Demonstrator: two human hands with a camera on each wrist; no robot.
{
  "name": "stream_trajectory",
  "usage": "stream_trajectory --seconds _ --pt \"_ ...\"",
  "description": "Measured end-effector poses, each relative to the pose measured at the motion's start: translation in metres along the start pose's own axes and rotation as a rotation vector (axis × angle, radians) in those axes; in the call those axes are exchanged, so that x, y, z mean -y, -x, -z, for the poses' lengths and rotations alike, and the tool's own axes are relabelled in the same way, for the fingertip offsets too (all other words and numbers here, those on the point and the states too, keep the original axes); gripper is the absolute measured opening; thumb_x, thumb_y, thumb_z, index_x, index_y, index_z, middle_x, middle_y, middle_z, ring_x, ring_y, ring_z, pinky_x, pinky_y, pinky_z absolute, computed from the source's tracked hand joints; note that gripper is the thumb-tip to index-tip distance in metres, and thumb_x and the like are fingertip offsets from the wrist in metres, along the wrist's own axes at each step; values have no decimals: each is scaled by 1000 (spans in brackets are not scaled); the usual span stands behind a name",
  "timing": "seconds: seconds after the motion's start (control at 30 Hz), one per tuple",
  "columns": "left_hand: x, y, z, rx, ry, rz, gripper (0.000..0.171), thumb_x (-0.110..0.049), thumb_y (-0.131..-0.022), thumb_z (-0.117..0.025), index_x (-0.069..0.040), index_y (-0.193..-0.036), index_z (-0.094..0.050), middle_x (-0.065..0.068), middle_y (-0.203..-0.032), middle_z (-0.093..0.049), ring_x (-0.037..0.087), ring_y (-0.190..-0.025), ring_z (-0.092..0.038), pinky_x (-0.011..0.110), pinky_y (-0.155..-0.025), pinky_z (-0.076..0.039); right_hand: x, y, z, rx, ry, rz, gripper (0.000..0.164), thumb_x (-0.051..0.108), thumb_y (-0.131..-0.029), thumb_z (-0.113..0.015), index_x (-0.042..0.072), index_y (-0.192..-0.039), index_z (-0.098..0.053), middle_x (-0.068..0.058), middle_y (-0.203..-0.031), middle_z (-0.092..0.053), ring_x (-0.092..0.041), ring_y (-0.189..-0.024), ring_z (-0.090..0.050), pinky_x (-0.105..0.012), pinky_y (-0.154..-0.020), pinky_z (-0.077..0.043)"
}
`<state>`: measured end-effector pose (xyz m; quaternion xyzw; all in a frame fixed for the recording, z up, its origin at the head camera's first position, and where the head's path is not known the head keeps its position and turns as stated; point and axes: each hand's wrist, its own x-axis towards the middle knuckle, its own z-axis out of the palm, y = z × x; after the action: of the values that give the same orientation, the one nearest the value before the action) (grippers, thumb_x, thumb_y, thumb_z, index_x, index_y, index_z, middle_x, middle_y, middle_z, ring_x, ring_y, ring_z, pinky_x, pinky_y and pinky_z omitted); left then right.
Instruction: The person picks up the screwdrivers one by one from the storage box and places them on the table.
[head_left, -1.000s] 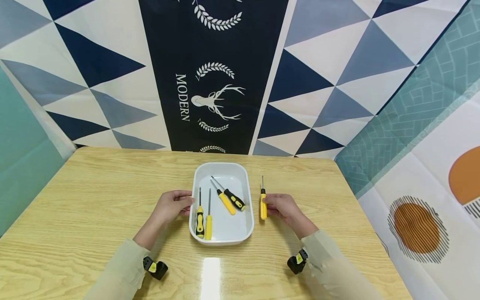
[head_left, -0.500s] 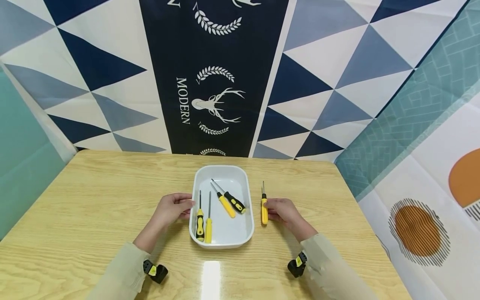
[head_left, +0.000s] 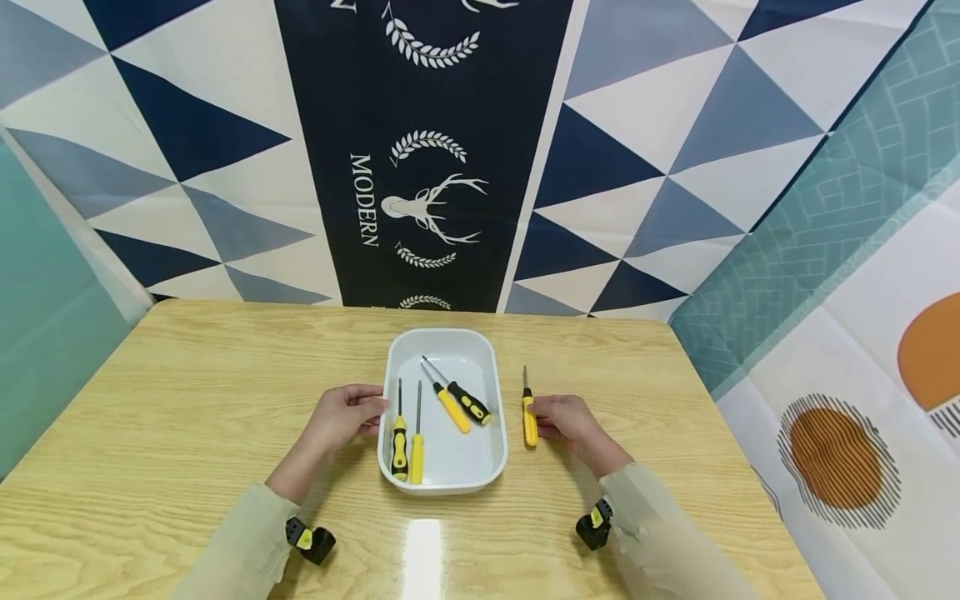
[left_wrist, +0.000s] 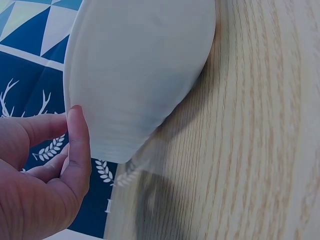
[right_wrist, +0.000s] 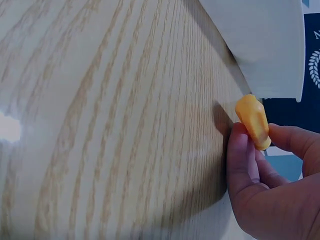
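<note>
A white plastic tray (head_left: 457,457) stands on the wooden table. My left hand (head_left: 343,417) holds its left side, thumb at the rim and a finger against the outer wall (left_wrist: 140,60). Just right of the tray, my right hand (head_left: 566,421) pinches a yellow-handled screwdriver (head_left: 529,421) between thumb and fingers, its shaft directed away from me. In the tray, a black-and-yellow screwdriver (head_left: 400,450) and a yellow-handled screwdriver (head_left: 416,458) lie side by side at left. Another yellow-handled screwdriver (head_left: 453,408) and a black-handled screwdriver (head_left: 472,406) lie slanted, their shafts close together.
The table (head_left: 225,392) extends to both sides. A patterned cloth backdrop (head_left: 420,167) rises behind its far edge, with more hangings left and right. Small black wrist cameras (head_left: 311,540) sit by both cuffs.
The screwdriver in my right hand has shifted slightly nearer to me and tilted a little. My left hand keeps its place on the tray. The head view has moved slightly.
</note>
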<state>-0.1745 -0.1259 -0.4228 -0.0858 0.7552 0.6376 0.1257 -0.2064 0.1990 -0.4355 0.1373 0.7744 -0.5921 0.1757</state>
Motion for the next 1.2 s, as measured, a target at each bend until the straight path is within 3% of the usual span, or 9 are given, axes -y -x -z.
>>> stream_trajectory --seconds 0.13,0.37,0.7,1.0,1.2 --pt "-1 1 0 -3 4 2 35 -14 -85 -57 0 -116 -53 14 -98 -60 11 -68 -59 32 -69 -56 2 2 -1 6 31 16 38 12 -84 -57 -11 -114 -51 -7 -90 -62 -8 -69 -57 -21 -65 -53" --pt "-1 2 0 1 4 13 34 -14 -85 -56 0 -116 -52 16 -101 -59 11 -69 -59 29 -68 -56 4 -1 -4 -12 97 -16 37 11 -81 -59 -9 -112 -54 -3 -80 -62 -7 -64 -56 -22 -63 -53" --pt "-3 4 0 9 27 5 36 -14 -84 -58 1 -117 -52 18 -102 -59 11 -69 -59 31 -69 -56 8 -3 -11 -79 245 -6 31 13 -77 -61 -5 -102 -62 -12 -87 -64 -10 -64 -58 -27 -60 -55" --pt "-1 3 1 0 14 1 35 -14 -85 -57 -1 -117 -52 14 -100 -59 10 -68 -59 31 -69 -56 13 1 -15 -122 315 2 26 12 -75 -63 -3 -96 -64 -9 -76 -63 -11 -57 -55 -26 -54 -53" --pt "-1 2 0 2 20 -1 35 -14 -85 -57 -1 -117 -52 14 -98 -59 10 -68 -59 33 -70 -56 13 2 -16 -123 333 6 26 12 -77 -63 -4 -98 -63 -11 -80 -62 -12 -59 -56 -28 -55 -55"
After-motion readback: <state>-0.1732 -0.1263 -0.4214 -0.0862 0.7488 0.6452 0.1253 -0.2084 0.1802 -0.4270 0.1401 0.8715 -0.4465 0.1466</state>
